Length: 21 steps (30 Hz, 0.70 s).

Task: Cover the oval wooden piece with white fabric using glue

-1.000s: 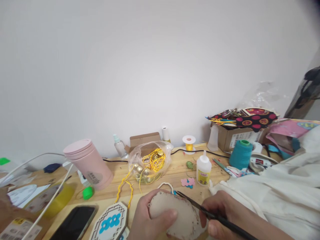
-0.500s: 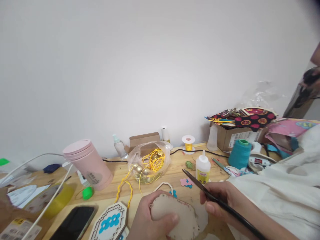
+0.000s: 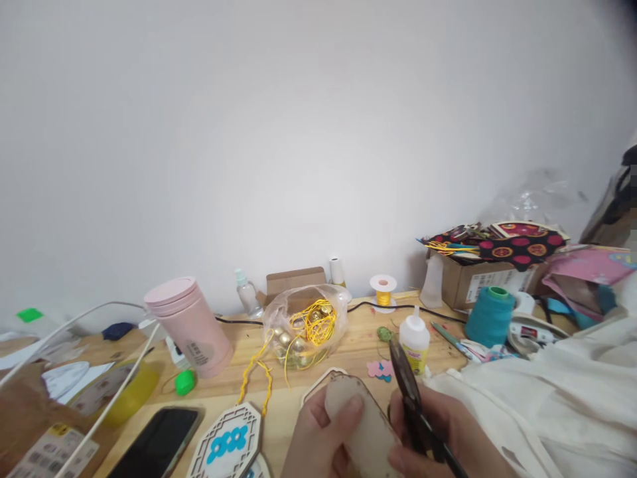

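My left hand [image 3: 323, 425] grips a pale, flat, rounded piece [image 3: 365, 418], thumb across its face. Dark marks run along the piece's edge. Closed around a long dark tool [image 3: 411, 385] is my right hand [image 3: 442, 425]; scissors or tweezers, I cannot tell which. Its fingertips are at the right edge of the pale piece. Behind my left hand lies a thin pale outline frame [image 3: 323, 382]. Pink and blue flower cutouts [image 3: 379, 370] and a white glue bottle [image 3: 415, 342] are just beyond the tool.
An octagonal lattice ornament [image 3: 226, 441] with blue flowers lies left, beside a phone [image 3: 156, 441] and a pink tumbler [image 3: 192, 325]. A plastic bag of gold bells [image 3: 303, 332] stands behind. Right are a teal thread cone [image 3: 490, 315], white cloth [image 3: 562, 392] and a filled carton [image 3: 462, 282].
The pale piece has turned more edge-on. My right hand has come in closer to it, and the dark tool now points more upright. The whole view has shifted slightly.
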### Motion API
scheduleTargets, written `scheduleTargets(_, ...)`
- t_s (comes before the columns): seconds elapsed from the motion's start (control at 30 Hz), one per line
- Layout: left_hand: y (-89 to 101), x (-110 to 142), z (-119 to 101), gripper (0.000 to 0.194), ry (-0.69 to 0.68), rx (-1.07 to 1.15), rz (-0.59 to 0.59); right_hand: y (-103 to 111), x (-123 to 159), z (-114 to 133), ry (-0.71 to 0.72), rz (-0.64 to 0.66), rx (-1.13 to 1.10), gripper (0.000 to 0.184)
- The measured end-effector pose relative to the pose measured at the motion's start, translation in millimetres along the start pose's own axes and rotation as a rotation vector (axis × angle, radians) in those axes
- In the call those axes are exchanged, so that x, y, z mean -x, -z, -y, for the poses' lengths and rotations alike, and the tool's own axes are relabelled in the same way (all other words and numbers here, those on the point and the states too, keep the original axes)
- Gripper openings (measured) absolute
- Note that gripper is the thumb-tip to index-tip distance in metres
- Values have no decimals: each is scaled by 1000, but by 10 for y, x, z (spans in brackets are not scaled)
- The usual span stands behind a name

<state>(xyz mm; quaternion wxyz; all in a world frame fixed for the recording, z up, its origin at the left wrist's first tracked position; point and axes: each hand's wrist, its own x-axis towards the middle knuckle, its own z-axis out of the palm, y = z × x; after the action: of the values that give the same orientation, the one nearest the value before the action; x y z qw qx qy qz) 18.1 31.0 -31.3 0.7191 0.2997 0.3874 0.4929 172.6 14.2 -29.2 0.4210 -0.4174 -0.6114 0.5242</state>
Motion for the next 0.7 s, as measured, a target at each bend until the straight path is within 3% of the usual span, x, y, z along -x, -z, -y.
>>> scheduleTargets(0.1, -20, 4, -11, 25, 2, 28, -34, 22, -10, -87, 31, 57, 30, 30)
scheduleTargets(0.23, -18, 32, -58, 28, -84, -64, -98, 29, -14, -172, 21, -18, 56, 43)
scheduleTargets(0.37, -30, 71, -62, 29, -109, -114, -80, -22, -7, -191, 51, 61, 29, 55)
scheduleTargets(0.57, -37, 77, -9, 28, -90, -165, -36, -19, -8, -159, 87, 203, -21, 48)
scheduleTargets(0.7, -32, 70, 12, 30, -91, -181, -50, 1, 4, -132, 53, 208, 16, 45)
